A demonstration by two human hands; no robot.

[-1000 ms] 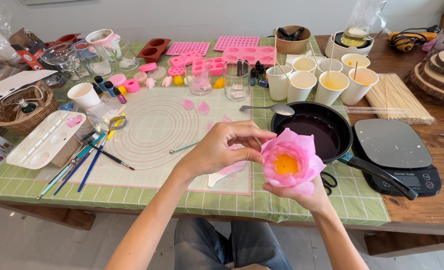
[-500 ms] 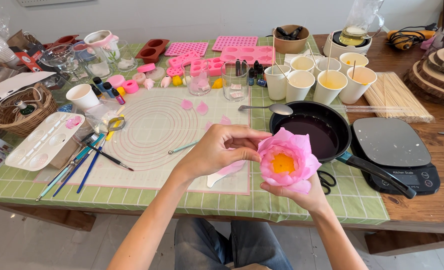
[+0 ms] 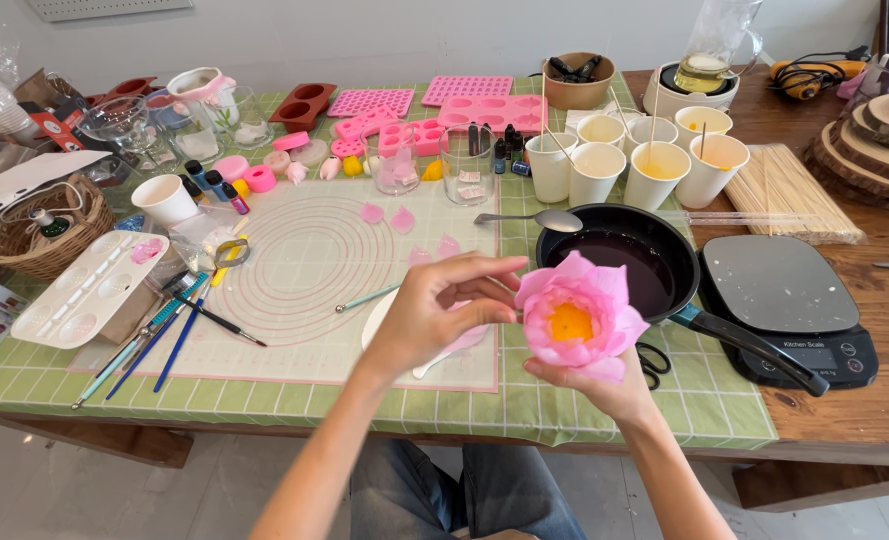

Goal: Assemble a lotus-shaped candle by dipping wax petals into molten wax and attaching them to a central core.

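My right hand (image 3: 604, 390) holds a pink flower (image 3: 577, 315) with a yellow centre from below, in front of the table edge. My left hand (image 3: 439, 305) reaches across from the left, its fingertips pinching or touching the flower's left outer petals. Under my left hand lies a white plate (image 3: 384, 315) with a pale petal on it. Several loose pink petals (image 3: 401, 218) lie on the white baking mat (image 3: 304, 260). Just behind the flower sits a black frying pan (image 3: 634, 255) with dark pink liquid in it.
A black kitchen scale (image 3: 794, 300) stands right of the pan. Paper cups (image 3: 654, 160) with sticks, pink silicone moulds (image 3: 464, 105), small bottles and glasses crowd the back. A white palette (image 3: 89, 290), brushes (image 3: 159, 330), a wicker basket (image 3: 39, 225) lie left. Scissors (image 3: 652, 362) lie by the pan handle.
My hands and the flower stay in nearly the same place; the flower has turned slightly and my left fingers have shifted along its left petals.
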